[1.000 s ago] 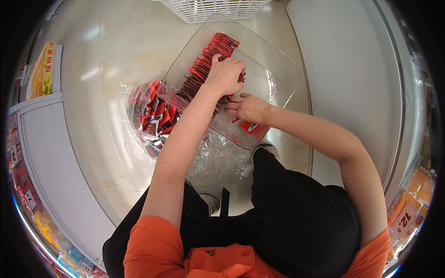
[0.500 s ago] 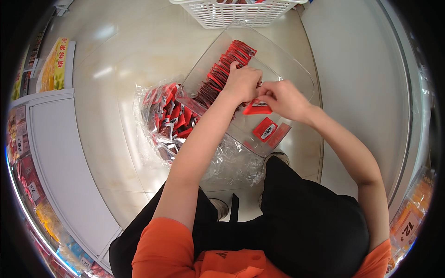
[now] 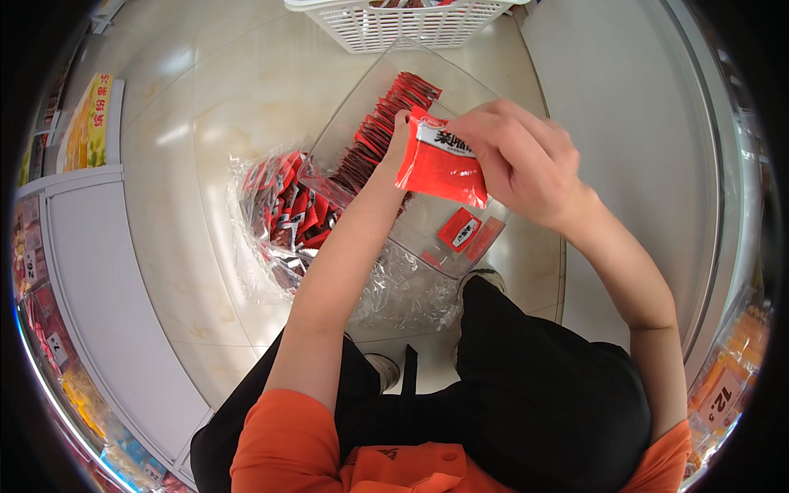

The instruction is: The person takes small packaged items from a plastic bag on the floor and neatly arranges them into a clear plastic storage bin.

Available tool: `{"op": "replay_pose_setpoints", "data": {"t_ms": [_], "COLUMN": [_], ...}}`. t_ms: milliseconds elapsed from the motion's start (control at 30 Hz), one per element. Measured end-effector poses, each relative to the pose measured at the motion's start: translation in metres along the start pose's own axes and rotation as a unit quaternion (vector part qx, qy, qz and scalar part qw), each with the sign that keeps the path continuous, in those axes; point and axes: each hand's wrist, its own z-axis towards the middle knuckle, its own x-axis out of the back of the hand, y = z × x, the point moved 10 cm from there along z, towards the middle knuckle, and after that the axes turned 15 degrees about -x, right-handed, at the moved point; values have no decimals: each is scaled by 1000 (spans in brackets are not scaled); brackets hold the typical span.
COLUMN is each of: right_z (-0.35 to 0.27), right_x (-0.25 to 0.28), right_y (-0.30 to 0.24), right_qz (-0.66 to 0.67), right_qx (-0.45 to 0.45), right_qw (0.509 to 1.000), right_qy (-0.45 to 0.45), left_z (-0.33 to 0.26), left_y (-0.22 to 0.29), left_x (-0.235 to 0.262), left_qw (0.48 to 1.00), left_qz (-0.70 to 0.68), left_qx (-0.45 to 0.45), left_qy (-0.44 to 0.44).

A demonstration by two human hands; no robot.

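My right hand (image 3: 530, 164) is closed on the edge of a red snack packet (image 3: 440, 177) with a white label panel, raised above a clear plastic box (image 3: 485, 90). This packet covers most of my left hand (image 3: 398, 146), which is down in the box beside a tight row of red packets (image 3: 374, 135) standing on edge. The left fingers are hidden. Another single red packet (image 3: 460, 230) lies flat at the box's near right end. Left of the box, an opened clear plastic bag (image 3: 246, 222) holds a jumbled heap of similar red packets (image 3: 292, 209).
A white slatted basket (image 3: 403, 26) with packets in it stands beyond the box. On the left runs a white shelf unit (image 3: 123, 304) with bagged goods and a yellow display box (image 3: 90, 123). A grey panel (image 3: 633, 164) borders the right. My shoes (image 3: 485, 275) are close to the box.
My right hand has lifted the red packet up from the box, bringing its printed front into view. It now blocks my left hand, which stays by the row. The view has shifted slightly.
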Motion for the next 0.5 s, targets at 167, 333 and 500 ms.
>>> {"op": "replay_pose_setpoints", "data": {"t_ms": [167,333,500], "right_z": [4,4,-56], "right_x": [17,-32,-67], "right_y": [-40,59,159], "right_qz": [-2,134,151], "right_qx": [112,-280,-519], "right_qw": [993,945,829], "right_qy": [22,-104,-142], "left_z": [-1,13,14], "left_y": [44,39,38], "left_x": [13,6,-4], "left_qw": [997,980,904], "left_qz": [-49,180,386], "left_qx": [3,-73,15], "left_qy": [64,-47,-182]}}
